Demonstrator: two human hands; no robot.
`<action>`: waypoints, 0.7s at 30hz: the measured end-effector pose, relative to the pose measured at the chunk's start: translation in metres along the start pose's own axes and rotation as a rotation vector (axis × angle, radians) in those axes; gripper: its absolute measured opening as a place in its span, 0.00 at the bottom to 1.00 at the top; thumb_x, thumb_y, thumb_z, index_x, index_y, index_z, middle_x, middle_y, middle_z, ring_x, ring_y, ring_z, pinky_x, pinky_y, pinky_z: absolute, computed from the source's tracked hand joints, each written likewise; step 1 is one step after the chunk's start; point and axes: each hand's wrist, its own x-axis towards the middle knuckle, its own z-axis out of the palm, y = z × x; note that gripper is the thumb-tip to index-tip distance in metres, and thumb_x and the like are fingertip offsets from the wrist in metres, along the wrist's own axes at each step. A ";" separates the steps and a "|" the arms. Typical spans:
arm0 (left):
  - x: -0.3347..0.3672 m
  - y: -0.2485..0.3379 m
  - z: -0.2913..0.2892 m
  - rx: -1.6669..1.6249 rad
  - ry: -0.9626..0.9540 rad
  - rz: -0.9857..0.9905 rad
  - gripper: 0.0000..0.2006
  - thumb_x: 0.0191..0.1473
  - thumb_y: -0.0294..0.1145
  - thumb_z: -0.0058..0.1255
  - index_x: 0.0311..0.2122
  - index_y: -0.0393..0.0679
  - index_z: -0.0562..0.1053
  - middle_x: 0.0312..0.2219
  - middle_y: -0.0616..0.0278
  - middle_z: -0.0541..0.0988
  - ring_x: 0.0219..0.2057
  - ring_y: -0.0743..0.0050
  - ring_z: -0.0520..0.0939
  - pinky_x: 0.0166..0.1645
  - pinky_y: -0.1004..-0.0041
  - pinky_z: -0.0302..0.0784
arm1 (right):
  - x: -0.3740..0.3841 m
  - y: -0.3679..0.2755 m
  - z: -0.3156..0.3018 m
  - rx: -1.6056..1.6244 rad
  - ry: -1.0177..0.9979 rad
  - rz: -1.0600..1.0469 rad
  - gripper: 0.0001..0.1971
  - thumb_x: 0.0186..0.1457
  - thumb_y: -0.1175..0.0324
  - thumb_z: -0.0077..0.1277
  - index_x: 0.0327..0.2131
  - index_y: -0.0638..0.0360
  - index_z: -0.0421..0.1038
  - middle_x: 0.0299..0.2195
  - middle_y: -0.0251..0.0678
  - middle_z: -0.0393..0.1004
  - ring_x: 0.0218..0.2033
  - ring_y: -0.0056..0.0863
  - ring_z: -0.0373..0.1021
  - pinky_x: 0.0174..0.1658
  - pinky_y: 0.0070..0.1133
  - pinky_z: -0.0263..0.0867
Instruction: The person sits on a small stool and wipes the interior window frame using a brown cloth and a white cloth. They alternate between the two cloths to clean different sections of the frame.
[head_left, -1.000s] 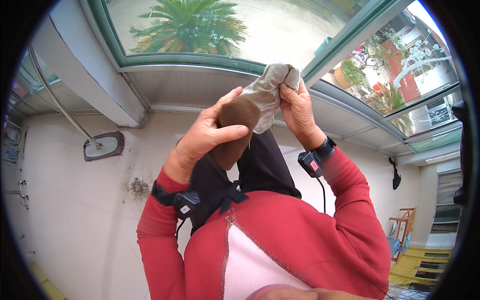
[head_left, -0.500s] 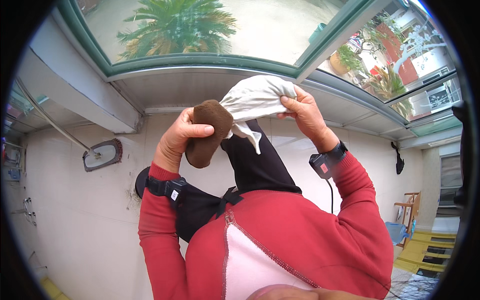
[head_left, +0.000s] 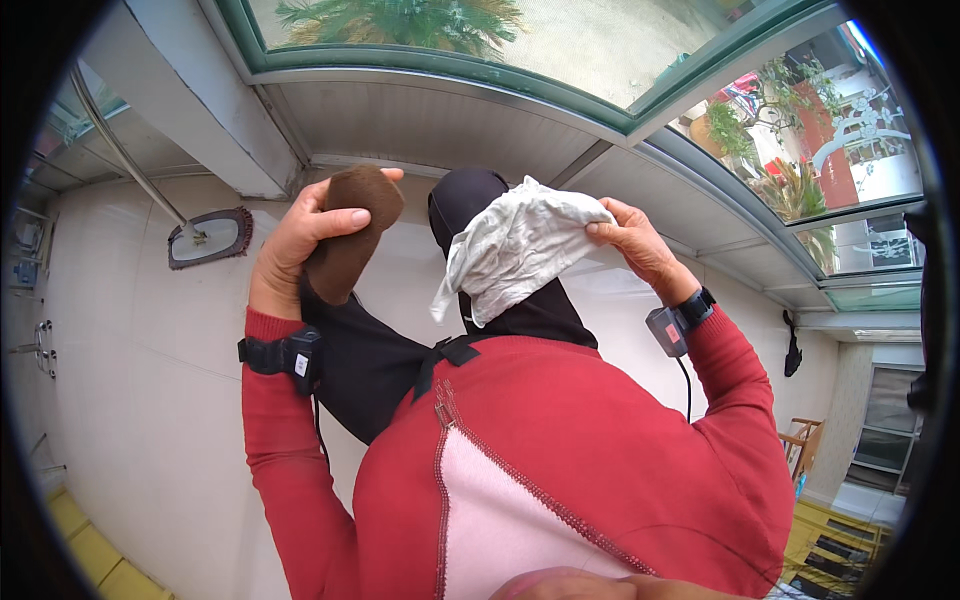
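On the left, my left hand (head_left: 290, 240) is closed round a brown shoe (head_left: 352, 232), thumb across its near face and fingers behind it. The shoe looks soft and matt, with a rounded upper end and a darker lower end. My right hand (head_left: 645, 250) pinches the edge of a crumpled white cloth (head_left: 522, 248) between thumb and fingers. From there the cloth spreads leftward over my black-trousered leg (head_left: 530, 315), one corner drooping. A gap separates the cloth from the shoe.
A flat mop (head_left: 210, 238) stands on the pale tiled floor (head_left: 150, 340) at the left. Ahead runs a low wall (head_left: 430, 125) under green-framed windows (head_left: 430, 65). Yellow slatted furniture (head_left: 835, 540) is at the lower right.
My left hand has carried the shoe left, away from the cloth. The cloth, earlier against the shoe, has swung down and spread out from my right hand. The whole view has shifted.
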 end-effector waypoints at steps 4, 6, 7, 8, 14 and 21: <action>0.046 -0.005 0.029 0.092 -0.218 0.001 0.31 0.48 0.35 0.62 0.58 0.37 0.71 0.46 0.61 0.79 0.47 0.74 0.78 0.55 0.74 0.72 | -0.001 -0.018 0.013 0.315 -0.130 -0.138 0.14 0.58 0.71 0.55 0.48 0.57 0.70 0.41 0.26 0.74 0.43 0.15 0.68 0.50 0.17 0.62; 0.067 -0.008 0.048 0.026 -0.319 -0.065 0.30 0.48 0.35 0.63 0.57 0.37 0.71 0.47 0.60 0.79 0.47 0.73 0.78 0.55 0.73 0.73 | -0.001 -0.035 0.023 0.278 -0.216 -0.221 0.13 0.58 0.71 0.54 0.47 0.57 0.70 0.40 0.26 0.73 0.43 0.15 0.67 0.48 0.17 0.63; 0.073 -0.008 0.057 -0.022 -0.360 -0.110 0.30 0.48 0.36 0.64 0.56 0.37 0.71 0.47 0.59 0.78 0.47 0.72 0.79 0.55 0.72 0.73 | -0.001 -0.044 0.027 0.260 -0.259 -0.265 0.13 0.58 0.72 0.53 0.47 0.57 0.70 0.40 0.26 0.73 0.42 0.15 0.67 0.48 0.17 0.63; 0.073 -0.007 0.065 -0.059 -0.342 -0.186 0.28 0.48 0.34 0.64 0.54 0.35 0.72 0.46 0.58 0.79 0.46 0.72 0.79 0.55 0.72 0.74 | -0.001 -0.056 0.028 0.217 -0.303 -0.309 0.12 0.59 0.72 0.51 0.47 0.57 0.69 0.39 0.26 0.72 0.42 0.14 0.66 0.46 0.16 0.63; 0.068 0.052 0.089 -0.041 -0.330 0.058 0.24 0.49 0.31 0.63 0.52 0.35 0.74 0.42 0.59 0.81 0.43 0.74 0.81 0.51 0.75 0.76 | -0.005 -0.135 0.013 0.000 -0.088 -0.690 0.13 0.61 0.71 0.52 0.49 0.57 0.70 0.36 0.24 0.72 0.38 0.12 0.68 0.43 0.15 0.65; 0.046 0.029 0.103 0.677 -0.294 0.429 0.23 0.48 0.28 0.65 0.52 0.38 0.76 0.60 0.59 0.70 0.59 0.66 0.71 0.65 0.67 0.62 | -0.034 -0.102 0.007 -0.556 -0.207 -1.051 0.16 0.48 0.83 0.56 0.43 0.62 0.72 0.41 0.37 0.77 0.42 0.29 0.74 0.46 0.22 0.68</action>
